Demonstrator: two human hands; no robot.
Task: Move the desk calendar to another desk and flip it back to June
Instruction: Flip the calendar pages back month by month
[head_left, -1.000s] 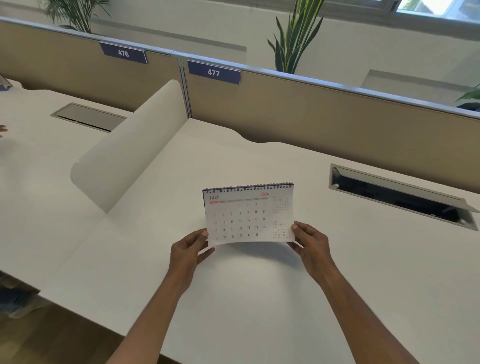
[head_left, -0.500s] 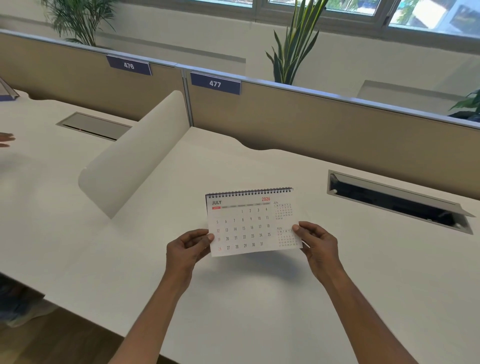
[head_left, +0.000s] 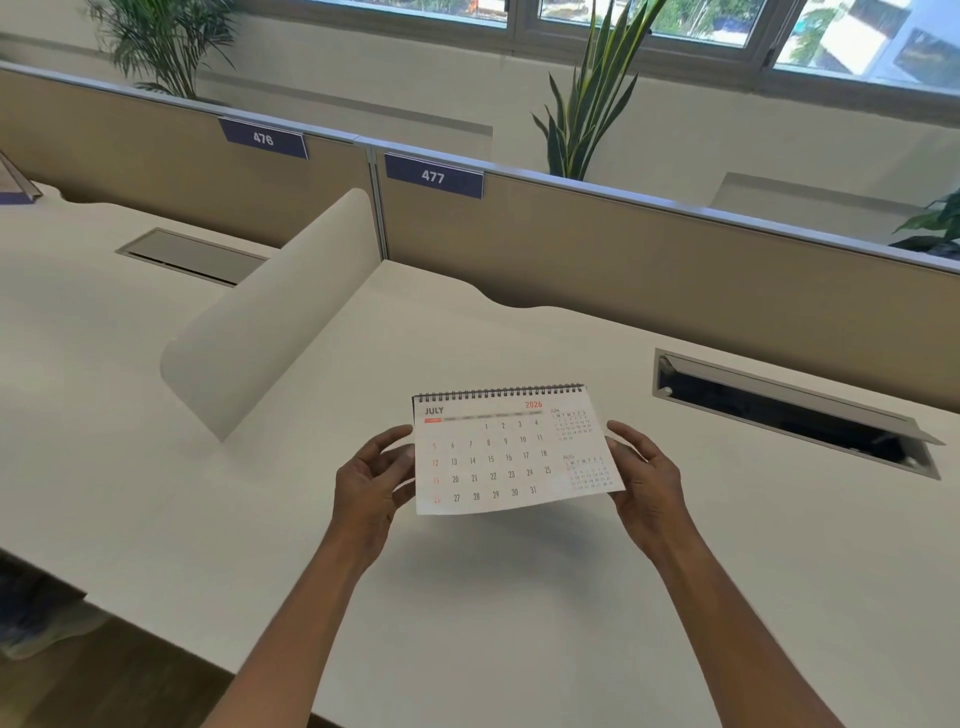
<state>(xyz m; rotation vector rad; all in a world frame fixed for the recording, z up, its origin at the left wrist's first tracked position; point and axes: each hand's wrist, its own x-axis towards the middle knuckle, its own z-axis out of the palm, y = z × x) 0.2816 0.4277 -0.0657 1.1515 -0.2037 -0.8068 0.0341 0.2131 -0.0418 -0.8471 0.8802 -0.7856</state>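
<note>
1. Since a second ago the white spiral-bound desk calendar (head_left: 511, 449) has come a little nearer the camera and tipped its face up, so the July dates read more sharply; both hands have kept their hold on it.
2. The left hand (head_left: 370, 480) grips the calendar's left edge, thumb curved over the front beside the red Sunday column, fingers tucked behind the page.
3. The right hand (head_left: 644, 480) pinches the right edge, thumb lying by the small August grid, remaining fingers underneath.
4. The calendar is held above the tabletop (head_left: 467, 623), clear of it, casting a soft shadow below; the black wire binding runs along its far edge, and the open page reads JULY 2026.
5. The white tabletop lies under both forearms, and a white curved divider panel (head_left: 270, 332) rises from it to the left of the calendar, separating the next desk.
6. To the right, well apart from the calendar, a grey cable-tray hatch (head_left: 795, 410) stands propped open in the tabletop; a closed hatch (head_left: 192, 257) sits in the left desk.
7. Beyond, a tan partition wall (head_left: 649, 270) carries blue number signs reading 476 (head_left: 263, 138) and 477 (head_left: 433, 176).
8. A tall green potted plant (head_left: 592, 98) stands behind the partition, below the window.
</note>
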